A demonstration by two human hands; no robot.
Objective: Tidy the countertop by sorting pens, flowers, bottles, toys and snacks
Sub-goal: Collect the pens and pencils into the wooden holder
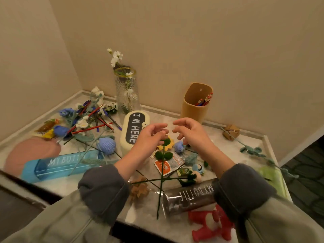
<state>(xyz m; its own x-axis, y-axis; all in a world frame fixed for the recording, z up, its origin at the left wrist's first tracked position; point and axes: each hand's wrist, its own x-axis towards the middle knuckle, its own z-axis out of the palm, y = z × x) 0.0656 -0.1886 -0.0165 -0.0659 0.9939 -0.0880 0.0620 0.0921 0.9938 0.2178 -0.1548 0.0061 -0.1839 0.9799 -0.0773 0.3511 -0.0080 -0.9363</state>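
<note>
Your left hand [152,137] pinches the top of a knitted sunflower [166,143], just under its yellow head, so that its dark green stem hangs down over the clutter. Your right hand [190,131] hovers beside it with the fingers loosely curled and spread, holding nothing.

Behind your hands, a cream box lettered "I'M HERE" [134,128] lies on the marble countertop [66,185]. A glass vase [126,92] with white blossoms stands in the back corner, and to its right a tan pen holder [196,102] contains a few pens.

Loose pens [94,128] and blue knitted flowers [106,145] are heaped at the left. A blue bottle [59,165] lies on its side near the front left, a dark bottle [189,197] lies under your right sleeve, and a red toy [213,225] sits at the front edge. A snack packet [167,165] lies beneath the stem.
</note>
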